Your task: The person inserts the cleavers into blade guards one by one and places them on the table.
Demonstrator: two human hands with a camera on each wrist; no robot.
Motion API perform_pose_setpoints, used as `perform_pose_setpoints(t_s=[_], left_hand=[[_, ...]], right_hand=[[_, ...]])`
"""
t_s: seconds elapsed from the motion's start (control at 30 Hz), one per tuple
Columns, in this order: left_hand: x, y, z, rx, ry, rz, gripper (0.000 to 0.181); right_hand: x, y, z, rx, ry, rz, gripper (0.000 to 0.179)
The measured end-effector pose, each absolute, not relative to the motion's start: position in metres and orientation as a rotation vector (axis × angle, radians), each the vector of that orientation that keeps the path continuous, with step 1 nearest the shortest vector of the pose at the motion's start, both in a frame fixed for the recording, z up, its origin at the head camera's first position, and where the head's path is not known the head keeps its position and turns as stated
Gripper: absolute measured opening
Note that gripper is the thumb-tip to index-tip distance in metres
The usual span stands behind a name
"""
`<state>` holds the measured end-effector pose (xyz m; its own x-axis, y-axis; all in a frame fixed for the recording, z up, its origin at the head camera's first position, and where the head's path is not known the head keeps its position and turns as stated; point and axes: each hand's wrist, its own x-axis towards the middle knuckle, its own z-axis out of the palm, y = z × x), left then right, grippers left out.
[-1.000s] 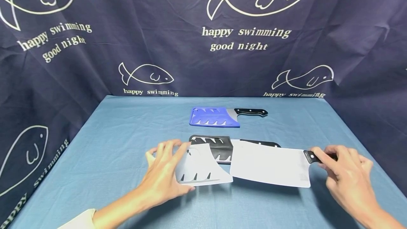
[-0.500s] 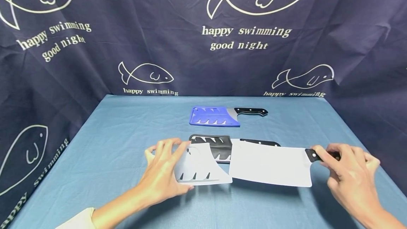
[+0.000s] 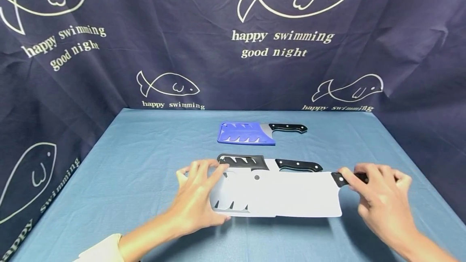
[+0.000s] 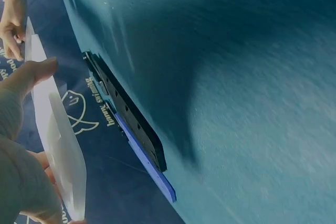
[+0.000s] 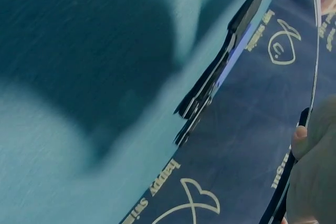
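Observation:
My left hand [image 3: 198, 197] grips a white blade cover [image 3: 233, 191] with slots by its closed end, thumb below and fingers along the top. In the left wrist view, the cover [image 4: 58, 135] is seen nearly edge-on above the table. My right hand [image 3: 382, 205] holds a cleaver [image 3: 309, 193] by its black riveted handle, its broad pale blade pointing left. The left end of the blade overlaps the cover's mouth, and their lower edges nearly line up. The right wrist view has the right hand [image 5: 315, 166] around the dark handle [image 5: 278, 198].
Behind the hands, a cleaver in a black cover [image 3: 242, 161] lies on the blue cloth-covered table [image 3: 164, 132], partly hidden. Farther back lies another cleaver in a blue cover [image 3: 245, 133]. A dark curtain [image 3: 218, 72] with fish prints hangs behind the table.
The right hand has brought the cleaver leftward, while the left hand has moved the cover slightly right. Blade and cover, formerly meeting at their edges, now overlap.

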<state>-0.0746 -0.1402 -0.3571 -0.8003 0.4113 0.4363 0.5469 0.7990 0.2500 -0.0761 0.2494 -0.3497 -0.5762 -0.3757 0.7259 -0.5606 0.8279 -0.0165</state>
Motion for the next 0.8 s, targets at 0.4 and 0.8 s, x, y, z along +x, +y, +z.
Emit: perform_pose_setpoints(t_s=[0.4, 0.8], left_hand=[[-0.069, -0.094, -0.352, -0.701, -2.657, -0.567, 0.108], [-0.071, -0.080, -0.350, -0.668, -2.750, -0.551, 0.108]], right_hand=[[-0.077, 0.199, -0.356, 0.743, -2.293, 0.260, 0.062], [-0.081, 0.184, -0.357, 0.742, -2.314, 0.245, 0.054]])
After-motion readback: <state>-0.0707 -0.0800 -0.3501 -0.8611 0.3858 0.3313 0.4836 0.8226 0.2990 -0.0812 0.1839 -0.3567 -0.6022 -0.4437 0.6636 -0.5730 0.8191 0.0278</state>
